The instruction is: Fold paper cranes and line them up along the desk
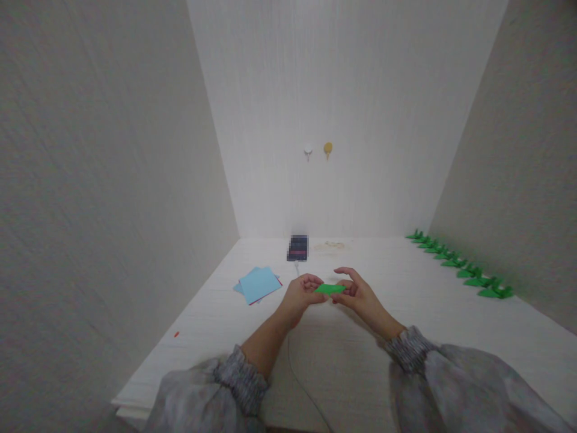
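A small piece of folded green paper [329, 289] is held up between my two hands, a little above the white table. My left hand [304, 291] pinches its left end, thumb in front and fingers behind. At its right end, my right hand [354, 293] grips the paper with the thumb and lower fingers, while the index finger is raised and curved away from it. Left of my left hand lies a stack of square paper sheets [260, 285], light blue on top with a red edge showing underneath.
Several folded green paper figures [481, 281] stand in a row along the right wall. A dark phone [298, 248], its screen blurred, lies at the back with a white cable [297, 376] running forward. A small orange-red object [177, 334] is at the left edge. Two hooks [328, 148] hang on the back wall.
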The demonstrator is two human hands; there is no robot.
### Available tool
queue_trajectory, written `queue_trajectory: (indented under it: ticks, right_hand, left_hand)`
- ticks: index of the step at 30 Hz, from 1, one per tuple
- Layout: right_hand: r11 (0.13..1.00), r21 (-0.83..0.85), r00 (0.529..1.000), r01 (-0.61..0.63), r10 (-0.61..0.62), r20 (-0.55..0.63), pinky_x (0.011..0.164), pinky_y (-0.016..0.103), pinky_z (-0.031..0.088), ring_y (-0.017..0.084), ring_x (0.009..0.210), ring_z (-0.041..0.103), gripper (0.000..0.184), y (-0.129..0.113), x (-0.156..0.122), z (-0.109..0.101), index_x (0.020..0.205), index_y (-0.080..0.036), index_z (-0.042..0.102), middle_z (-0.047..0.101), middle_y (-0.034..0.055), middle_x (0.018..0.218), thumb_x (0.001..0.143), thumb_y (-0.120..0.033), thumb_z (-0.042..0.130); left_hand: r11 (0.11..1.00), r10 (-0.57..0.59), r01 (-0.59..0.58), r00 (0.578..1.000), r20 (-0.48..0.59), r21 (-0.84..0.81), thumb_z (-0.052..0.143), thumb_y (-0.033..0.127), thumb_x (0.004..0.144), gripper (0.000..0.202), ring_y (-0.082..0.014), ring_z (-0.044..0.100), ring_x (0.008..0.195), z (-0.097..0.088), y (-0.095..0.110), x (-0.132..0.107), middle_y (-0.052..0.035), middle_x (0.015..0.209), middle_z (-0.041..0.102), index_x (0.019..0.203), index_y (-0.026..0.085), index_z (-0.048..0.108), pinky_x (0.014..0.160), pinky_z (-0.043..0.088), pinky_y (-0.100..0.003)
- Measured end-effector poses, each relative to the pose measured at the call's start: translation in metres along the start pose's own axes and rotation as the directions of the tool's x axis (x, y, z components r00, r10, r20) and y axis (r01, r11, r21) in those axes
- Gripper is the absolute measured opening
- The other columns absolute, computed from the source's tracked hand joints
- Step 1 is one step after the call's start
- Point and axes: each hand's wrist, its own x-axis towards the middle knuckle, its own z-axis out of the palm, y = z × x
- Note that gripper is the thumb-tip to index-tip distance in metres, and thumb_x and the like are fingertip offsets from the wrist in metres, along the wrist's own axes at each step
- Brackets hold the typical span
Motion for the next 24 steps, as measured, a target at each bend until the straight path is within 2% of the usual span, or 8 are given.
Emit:
queue_trajectory:
  ticks: [4, 10, 12, 16, 18, 21, 24]
  right_hand:
    - [0.997, 0.059, 0.999, -0.049, 0.050, -0.006, 0.054, 0.025, 0.041, 0.012, 0.053, 0.055, 0.055, -0.001, 0.000, 0.002, 0.102, -0.022, 0.037, 0.055, -0.0060, 0.058, 0.056, -0.021, 0.068]
    - [0.995, 0.085, 0.997, -0.058, 0.062, -0.040, 0.052, 0.024, 0.040, 0.012, 0.052, 0.055, 0.060, -0.001, 0.000, 0.001, 0.100, -0.022, 0.039, 0.056, -0.0059, 0.059, 0.051, -0.022, 0.072]
    - [0.995, 0.097, 0.995, -0.033, 0.042, -0.090, 0.054, 0.024, 0.041, 0.011, 0.053, 0.055, 0.057, -0.002, 0.001, -0.002, 0.099, -0.022, 0.040, 0.056, -0.0055, 0.061, 0.052, -0.024, 0.072]
    - [0.996, 0.091, 0.971, 0.004, 0.018, -0.239, 0.059, 0.027, 0.042, 0.011, 0.053, 0.054, 0.038, -0.002, 0.003, -0.006, 0.095, -0.019, 0.046, 0.056, -0.0037, 0.058, 0.065, -0.036, 0.062]
    - [0.996, 0.076, 0.979, -0.051, 0.065, -0.195, 0.057, 0.026, 0.042, 0.010, 0.051, 0.052, 0.031, -0.002, 0.002, -0.004, 0.085, -0.016, 0.051, 0.056, -0.0016, 0.059, 0.067, -0.040, 0.058]
    - [0.990, -0.037, 0.990, -0.134, 0.131, -0.060, 0.051, 0.025, 0.039, 0.010, 0.049, 0.048, 0.027, 0.000, 0.000, 0.002, 0.065, -0.014, 0.054, 0.054, -0.0007, 0.055, 0.064, -0.040, 0.060]
    - [0.986, -0.115, 0.993, -0.120, 0.118, -0.024, 0.052, 0.024, 0.038, 0.010, 0.049, 0.047, 0.026, 0.002, -0.003, 0.007, 0.057, -0.014, 0.055, 0.053, -0.0013, 0.051, 0.064, -0.038, 0.061]
  left_hand:
    - [1.000, -0.003, 0.003, 1.000, 0.005, 0.009, 0.072, 0.012, 0.045, 0.035, -0.0103, 0.054, 0.060, 0.000, -0.001, 0.000, -0.0019, 0.067, 0.060, 0.075, 0.012, 0.054, 0.060, 0.040, -0.023]
    - [1.000, -0.013, 0.013, 1.000, 0.013, 0.006, 0.072, 0.010, 0.044, 0.034, -0.0098, 0.054, 0.058, 0.001, 0.000, -0.001, -0.0012, 0.065, 0.059, 0.073, 0.012, 0.054, 0.059, 0.040, -0.023]
    - [1.000, -0.016, 0.016, 1.000, -0.004, -0.002, 0.072, 0.011, 0.044, 0.034, -0.0093, 0.053, 0.057, 0.000, 0.001, -0.001, -0.0007, 0.064, 0.059, 0.073, 0.012, 0.054, 0.058, 0.040, -0.022]
    - [0.999, -0.012, 0.011, 0.999, -0.042, -0.032, 0.073, 0.012, 0.043, 0.037, -0.0097, 0.054, 0.058, -0.003, 0.001, -0.002, -0.0010, 0.066, 0.060, 0.074, 0.012, 0.053, 0.059, 0.040, -0.023]
    - [0.999, -0.004, 0.002, 0.998, -0.058, -0.035, 0.073, 0.013, 0.044, 0.038, -0.0099, 0.054, 0.058, -0.003, 0.001, -0.002, -0.0013, 0.066, 0.060, 0.076, 0.013, 0.053, 0.059, 0.041, -0.023]
    - [1.000, -0.003, 0.001, 0.998, -0.063, -0.030, 0.073, 0.015, 0.044, 0.037, -0.0093, 0.053, 0.056, -0.002, 0.002, -0.002, -0.0005, 0.064, 0.059, 0.075, 0.013, 0.053, 0.059, 0.041, -0.024]
    - [0.999, 0.008, -0.009, 0.999, -0.050, -0.033, 0.074, 0.014, 0.043, 0.036, -0.0091, 0.053, 0.056, 0.000, 0.002, -0.001, -0.0002, 0.063, 0.059, 0.074, 0.012, 0.054, 0.059, 0.040, -0.023]
